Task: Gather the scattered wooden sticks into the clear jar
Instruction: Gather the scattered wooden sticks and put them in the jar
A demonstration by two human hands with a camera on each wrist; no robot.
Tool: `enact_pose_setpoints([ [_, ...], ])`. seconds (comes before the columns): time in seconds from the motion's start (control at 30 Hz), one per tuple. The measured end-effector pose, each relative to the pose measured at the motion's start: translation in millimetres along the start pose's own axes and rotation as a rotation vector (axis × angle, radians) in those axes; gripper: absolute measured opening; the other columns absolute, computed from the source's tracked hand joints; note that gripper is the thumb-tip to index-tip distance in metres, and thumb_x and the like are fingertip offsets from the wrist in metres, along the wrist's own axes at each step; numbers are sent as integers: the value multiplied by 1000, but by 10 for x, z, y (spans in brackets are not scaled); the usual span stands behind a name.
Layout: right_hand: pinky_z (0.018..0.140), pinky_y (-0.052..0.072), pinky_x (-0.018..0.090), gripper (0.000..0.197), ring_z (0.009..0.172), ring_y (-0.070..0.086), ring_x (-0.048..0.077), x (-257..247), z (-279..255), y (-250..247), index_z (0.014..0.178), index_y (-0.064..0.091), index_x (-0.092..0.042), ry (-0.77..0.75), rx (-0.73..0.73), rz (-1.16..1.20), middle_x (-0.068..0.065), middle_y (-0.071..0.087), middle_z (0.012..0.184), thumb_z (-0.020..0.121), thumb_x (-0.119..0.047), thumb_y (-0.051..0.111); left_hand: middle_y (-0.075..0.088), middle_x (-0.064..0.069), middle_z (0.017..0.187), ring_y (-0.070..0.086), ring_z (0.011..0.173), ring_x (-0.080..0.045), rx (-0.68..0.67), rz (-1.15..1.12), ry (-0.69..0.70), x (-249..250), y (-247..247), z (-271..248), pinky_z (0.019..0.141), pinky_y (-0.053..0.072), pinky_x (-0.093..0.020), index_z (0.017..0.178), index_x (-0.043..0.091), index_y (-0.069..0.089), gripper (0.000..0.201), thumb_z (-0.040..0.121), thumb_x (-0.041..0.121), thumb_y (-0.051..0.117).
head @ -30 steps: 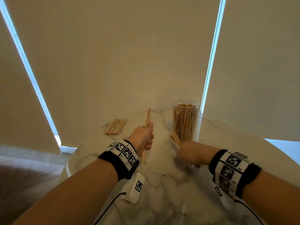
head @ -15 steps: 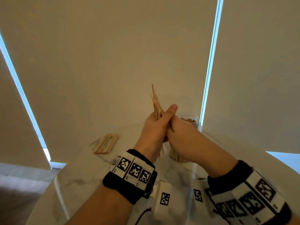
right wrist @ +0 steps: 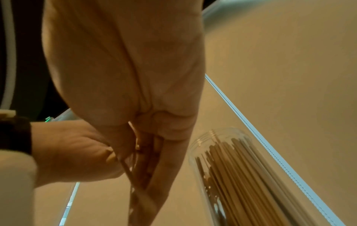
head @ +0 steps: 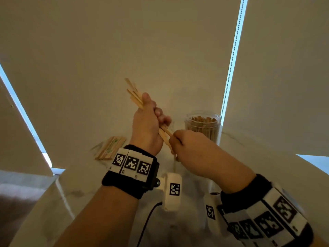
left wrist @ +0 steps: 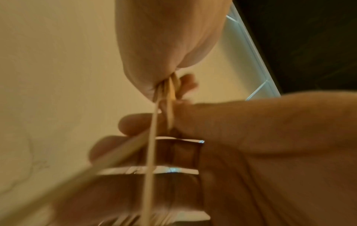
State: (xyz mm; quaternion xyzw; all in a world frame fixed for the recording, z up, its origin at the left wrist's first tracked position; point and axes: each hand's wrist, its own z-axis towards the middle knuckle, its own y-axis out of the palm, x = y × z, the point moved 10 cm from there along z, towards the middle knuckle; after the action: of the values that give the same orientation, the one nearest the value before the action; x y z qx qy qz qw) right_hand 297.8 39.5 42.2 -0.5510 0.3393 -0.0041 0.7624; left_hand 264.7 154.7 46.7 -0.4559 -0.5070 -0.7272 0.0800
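While I am looking through the head camera, my left hand (head: 146, 125) is gripping a bunch of wooden sticks (head: 135, 97) up in the air, fingers curled tight around them. The sticks are poking out above the fist and below it. My right hand (head: 188, 148) is pinching their lower ends. The clear jar (head: 203, 127) is standing upright on the marble table (head: 249, 154), just behind my right hand, already holding many sticks. A small pile of flat sticks (head: 110, 147) is lying on the table to the left, well apart from the jar.

The left wrist camera is blurry, but it is showing the sticks (left wrist: 170, 97) coming out from under my left palm, with my right hand's fingers (left wrist: 135, 124) closing on them.

The right wrist camera is showing what the others are not: the sticks inside the jar (right wrist: 241, 175), leaning together close up, and my right fingers (right wrist: 166, 168) wrapping the held bunch.
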Motion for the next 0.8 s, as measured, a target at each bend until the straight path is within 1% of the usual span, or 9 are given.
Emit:
enact_pose_setpoints([
  [0.03, 77, 59, 45, 34, 74, 71, 20, 2, -2, 46, 98, 62, -15, 18, -53, 116, 4, 70, 89, 104, -39, 37, 40, 4, 55, 35, 41, -8, 10, -5, 48, 65, -13, 1, 40, 39, -22, 80, 17, 46, 40, 106, 48, 47],
  [0.1, 77, 61, 38, 40, 73, 73, 15, -25, -31, 109, 105, 61, -16, 35, -164, 273, 1, 73, 90, 103, -48, 37, 33, 6, 55, 25, 43, -7, 19, 41, 143, 180, -11, -33, 37, 26, -22, 81, 18, 43, 41, 102, 53, 50],
  [0.17, 73, 61, 30, 29, 72, 72, 11, -47, -57, 101, 109, 60, -18, -9, -224, 252, -2, 73, 89, 102, -42, 45, 29, 7, 58, 22, 46, -8, 4, 62, 194, 241, 29, -73, 38, 22, -23, 83, 19, 40, 41, 101, 53, 53],
  [0.23, 72, 60, 25, 15, 71, 69, 8, -13, -65, 77, 110, 62, -17, -39, -243, 219, -1, 72, 86, 101, -25, 52, 30, 7, 57, 22, 46, -8, -35, 48, 202, 242, 95, -108, 38, 23, -22, 85, 18, 39, 37, 104, 48, 51],
  [0.3, 69, 57, 20, 12, 70, 68, 7, 38, -54, 45, 105, 67, -15, -36, -239, 258, -1, 72, 83, 98, -17, 57, 31, 7, 58, 23, 45, -7, -58, 58, 209, 255, 134, -122, 38, 23, -21, 86, 17, 40, 35, 106, 44, 47],
  [0.5, 73, 60, 24, 10, 68, 72, 6, -7, -40, -47, 94, 74, -20, -70, -149, 301, -9, 76, 81, 95, -24, 65, 33, 6, 61, 23, 47, -7, -103, 92, 233, 461, 91, -65, 40, 23, -21, 85, 19, 43, 34, 107, 46, 45],
  [0.6, 72, 62, 29, 13, 69, 74, 11, -93, -1, -54, 92, 74, -15, -82, -40, 385, -5, 77, 78, 96, -20, 63, 33, 6, 60, 23, 46, -7, -153, 76, 174, 411, 152, -89, 38, 25, -20, 83, 20, 45, 36, 107, 46, 44],
  [0.73, 69, 62, 26, 14, 69, 74, 15, -125, 19, -48, 93, 72, -11, -80, 70, 554, 3, 76, 78, 97, -16, 60, 34, 7, 58, 25, 45, -6, -81, -37, 164, 444, 63, -70, 37, 26, -20, 79, 20, 45, 35, 105, 42, 52],
  [0.8, 72, 62, 29, 16, 71, 74, 14, -159, 19, -41, 94, 72, -10, -91, 81, 585, 1, 76, 78, 98, -20, 60, 32, 7, 57, 23, 44, -7, -78, -5, 166, 471, 46, -52, 37, 23, -21, 79, 20, 44, 36, 107, 42, 49],
])
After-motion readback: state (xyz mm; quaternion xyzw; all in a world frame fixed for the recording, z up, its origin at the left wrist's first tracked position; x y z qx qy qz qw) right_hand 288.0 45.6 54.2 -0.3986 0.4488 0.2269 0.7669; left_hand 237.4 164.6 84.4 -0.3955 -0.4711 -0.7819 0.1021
